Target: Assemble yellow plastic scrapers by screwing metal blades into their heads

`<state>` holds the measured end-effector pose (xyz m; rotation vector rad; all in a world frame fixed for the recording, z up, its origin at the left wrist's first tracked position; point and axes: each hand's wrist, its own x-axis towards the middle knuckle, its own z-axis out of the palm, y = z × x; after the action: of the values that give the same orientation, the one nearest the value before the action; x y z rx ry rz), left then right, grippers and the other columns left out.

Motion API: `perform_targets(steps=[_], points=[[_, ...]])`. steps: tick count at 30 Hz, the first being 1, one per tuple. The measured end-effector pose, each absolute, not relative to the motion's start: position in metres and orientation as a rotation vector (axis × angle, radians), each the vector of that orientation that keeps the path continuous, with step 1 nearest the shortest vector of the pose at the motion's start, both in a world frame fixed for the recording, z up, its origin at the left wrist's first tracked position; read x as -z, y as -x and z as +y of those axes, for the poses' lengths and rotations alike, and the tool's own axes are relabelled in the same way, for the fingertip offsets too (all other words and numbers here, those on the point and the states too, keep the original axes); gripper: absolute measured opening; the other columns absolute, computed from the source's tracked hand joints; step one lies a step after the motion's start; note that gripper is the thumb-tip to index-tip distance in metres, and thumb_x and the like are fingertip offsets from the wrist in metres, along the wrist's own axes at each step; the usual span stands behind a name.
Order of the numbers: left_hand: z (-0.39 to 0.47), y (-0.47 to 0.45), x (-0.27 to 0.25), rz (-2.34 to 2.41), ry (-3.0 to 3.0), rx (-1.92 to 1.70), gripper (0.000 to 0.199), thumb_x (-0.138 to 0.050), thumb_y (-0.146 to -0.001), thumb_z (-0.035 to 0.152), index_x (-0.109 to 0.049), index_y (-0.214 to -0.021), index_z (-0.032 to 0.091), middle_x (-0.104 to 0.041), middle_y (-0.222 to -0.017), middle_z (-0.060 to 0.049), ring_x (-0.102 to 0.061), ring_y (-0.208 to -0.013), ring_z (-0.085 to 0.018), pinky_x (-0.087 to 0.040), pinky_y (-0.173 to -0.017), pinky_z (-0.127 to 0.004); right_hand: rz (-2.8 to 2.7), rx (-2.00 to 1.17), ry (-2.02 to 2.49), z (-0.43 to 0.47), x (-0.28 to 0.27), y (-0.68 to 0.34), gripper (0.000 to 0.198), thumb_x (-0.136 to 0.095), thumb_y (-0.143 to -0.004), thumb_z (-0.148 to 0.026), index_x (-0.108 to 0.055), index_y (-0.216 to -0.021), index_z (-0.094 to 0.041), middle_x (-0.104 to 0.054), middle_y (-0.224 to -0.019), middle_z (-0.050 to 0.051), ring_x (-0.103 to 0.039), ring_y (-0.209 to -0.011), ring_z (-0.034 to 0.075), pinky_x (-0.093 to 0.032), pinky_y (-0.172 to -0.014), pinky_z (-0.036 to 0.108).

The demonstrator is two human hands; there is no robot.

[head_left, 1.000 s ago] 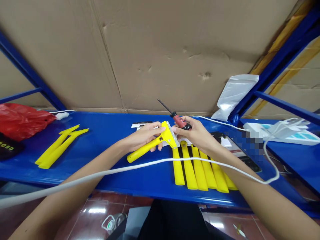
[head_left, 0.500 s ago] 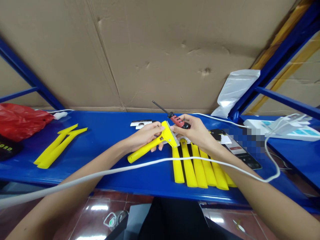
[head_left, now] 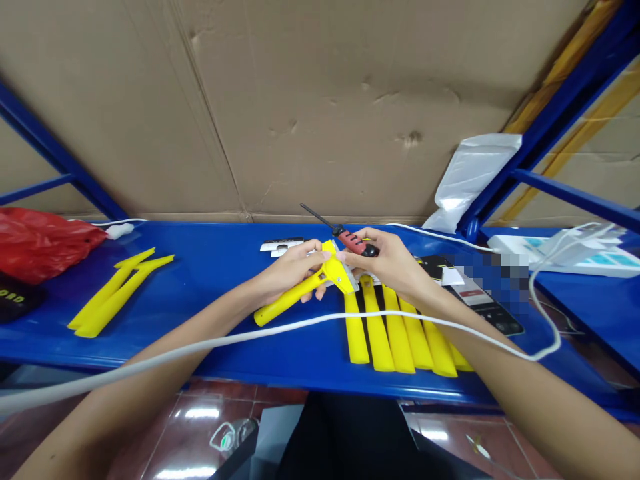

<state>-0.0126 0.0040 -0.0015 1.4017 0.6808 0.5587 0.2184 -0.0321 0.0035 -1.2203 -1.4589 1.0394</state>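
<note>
My left hand [head_left: 293, 270] is closed around a yellow scraper [head_left: 286, 299], its thumb on the head and the handle slanting down to the left. A metal strip runs along the far edge of the scraper's head. My right hand [head_left: 387, 257] grips a red and black screwdriver [head_left: 350, 240], whose shaft points up and to the left. Its fingertips also touch the scraper's head. Just below the right hand, several yellow scrapers [head_left: 379, 333] lie side by side, their upper ends partly hidden by the hand and forearm.
Two yellow handles [head_left: 117, 293] lie at the left beside a red plastic bag [head_left: 47, 240]. A white cable [head_left: 210, 345] crosses in front of both forearms. A phone [head_left: 493, 313] rests at the right, near a white box [head_left: 575, 257]. Cardboard [head_left: 320, 120] stands behind the blue table [head_left: 220, 253].
My left thumb has slid further onto the scraper's head, toward the right fingertips. The screwdriver has shifted very slightly left, still in my right hand.
</note>
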Motion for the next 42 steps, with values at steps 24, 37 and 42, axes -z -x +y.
perform_targets(steps=[24,37,42], points=[[-0.003,0.008,0.003,0.731,-1.31,-0.592,0.029,-0.074,-0.107,0.045,-0.057,-0.108,0.021,-0.077,-0.084,-0.007,-0.07,-0.054,-0.015,-0.045,-0.038,-0.019,-1.457,-1.133,1.283,-0.04,-0.013,-0.211,0.051,-0.106,-0.068,-0.051,-0.074,-0.095,-0.023,-0.078,-0.086,0.003,-0.073,-0.075,0.02,-0.066,-0.07,0.035],[0.005,0.016,-0.008,0.593,-1.223,-0.509,0.032,-0.083,-0.098,0.023,-0.063,-0.122,0.015,-0.08,-0.099,-0.011,-0.082,-0.085,-0.02,-0.063,-0.063,-0.025,-1.397,-1.116,1.31,-0.034,-0.011,-0.216,0.041,-0.097,-0.076,-0.044,-0.072,-0.099,-0.021,-0.07,-0.072,-0.001,-0.06,-0.056,0.013,-0.044,-0.049,0.027],[0.006,0.018,-0.008,0.616,-1.229,-0.504,0.043,-0.09,-0.093,0.023,-0.06,-0.123,0.019,-0.083,-0.104,-0.011,-0.083,-0.083,-0.02,-0.062,-0.061,-0.024,-1.357,-1.145,1.338,-0.036,-0.013,-0.214,0.052,-0.104,-0.067,-0.048,-0.073,-0.099,-0.021,-0.071,-0.072,0.0,-0.063,-0.058,0.015,-0.048,-0.05,0.029]])
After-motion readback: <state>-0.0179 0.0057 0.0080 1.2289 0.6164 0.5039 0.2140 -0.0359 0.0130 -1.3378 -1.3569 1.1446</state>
